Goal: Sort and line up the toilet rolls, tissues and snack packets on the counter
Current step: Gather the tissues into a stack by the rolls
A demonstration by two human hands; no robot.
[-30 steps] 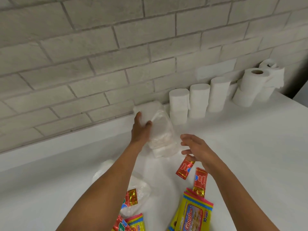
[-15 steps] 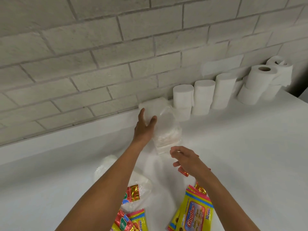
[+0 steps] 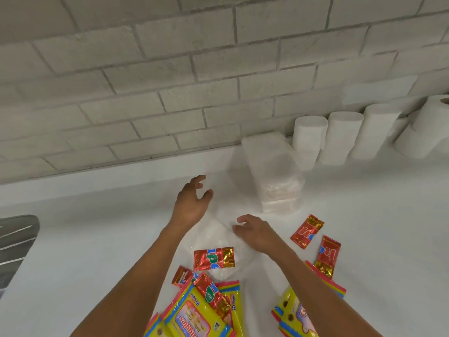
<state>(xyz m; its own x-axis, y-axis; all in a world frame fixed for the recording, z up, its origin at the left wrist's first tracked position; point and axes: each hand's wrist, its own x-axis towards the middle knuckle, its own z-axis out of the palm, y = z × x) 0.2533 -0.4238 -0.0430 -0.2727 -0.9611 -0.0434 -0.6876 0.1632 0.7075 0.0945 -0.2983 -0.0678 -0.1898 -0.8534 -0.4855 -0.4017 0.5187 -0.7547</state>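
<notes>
A clear-wrapped pack of white tissues (image 3: 274,173) stands against the wall, left of a row of white toilet rolls (image 3: 309,139). My left hand (image 3: 192,203) hovers open over the counter, holding nothing, to the pack's left. My right hand (image 3: 252,231) rests with loosely bent fingers on a second clear tissue pack (image 3: 218,237) lying flat. A red snack packet (image 3: 213,258) lies on that pack. Two more red packets (image 3: 307,231) (image 3: 328,255) lie to the right. Yellow wipes packs (image 3: 194,314) (image 3: 294,314) sit at the bottom.
More toilet rolls (image 3: 422,132) are piled at the far right by the brick wall (image 3: 194,69). A metal sink drainer (image 3: 14,242) shows at the left edge. The white counter (image 3: 388,227) spreads to the right.
My left hand let go of the upright tissue pack, now standing next to the rolls, and drew back left. My right hand moved down onto the flat pack. The camera shifted left.
</notes>
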